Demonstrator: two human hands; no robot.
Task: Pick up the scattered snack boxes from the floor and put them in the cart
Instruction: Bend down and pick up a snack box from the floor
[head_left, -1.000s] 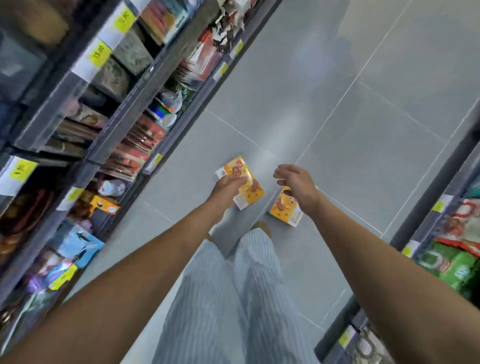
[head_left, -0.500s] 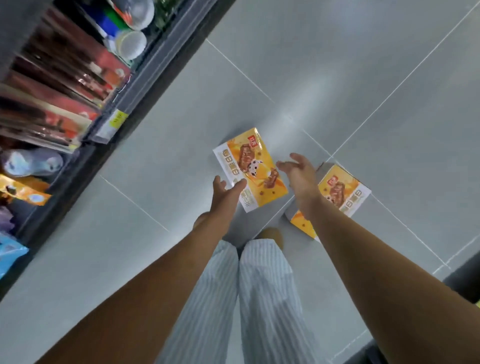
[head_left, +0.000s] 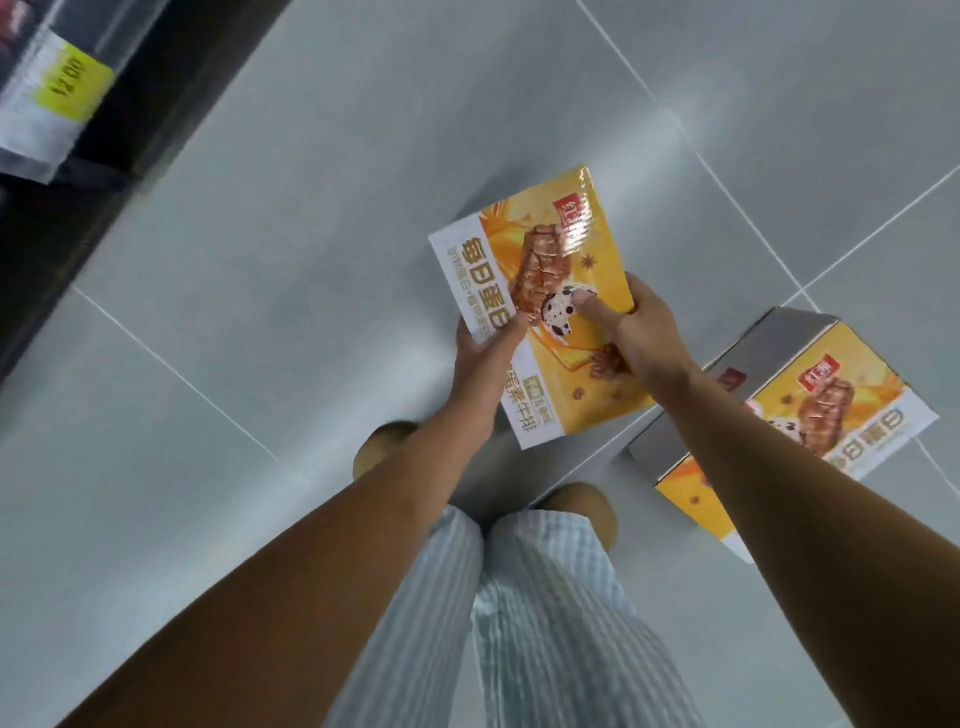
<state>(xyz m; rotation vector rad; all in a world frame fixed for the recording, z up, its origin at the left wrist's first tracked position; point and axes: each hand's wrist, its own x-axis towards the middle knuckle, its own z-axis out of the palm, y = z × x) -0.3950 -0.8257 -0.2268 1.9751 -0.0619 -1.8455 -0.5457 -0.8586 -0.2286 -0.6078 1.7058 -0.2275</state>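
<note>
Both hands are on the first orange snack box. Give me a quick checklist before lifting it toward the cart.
1. Left hand on the near snack box, at its white edge: ok.
2. Right hand on the same box, thumb pressed on its printed face: ok.
3. Grip fully closed under the box: cannot tell, the undersides are hidden.
4. Second snack box apart from the held one, lying on the floor: ok.
5. Cart position: cannot tell, none in view.
6. Shelf edge away from the hands: ok.
</note>
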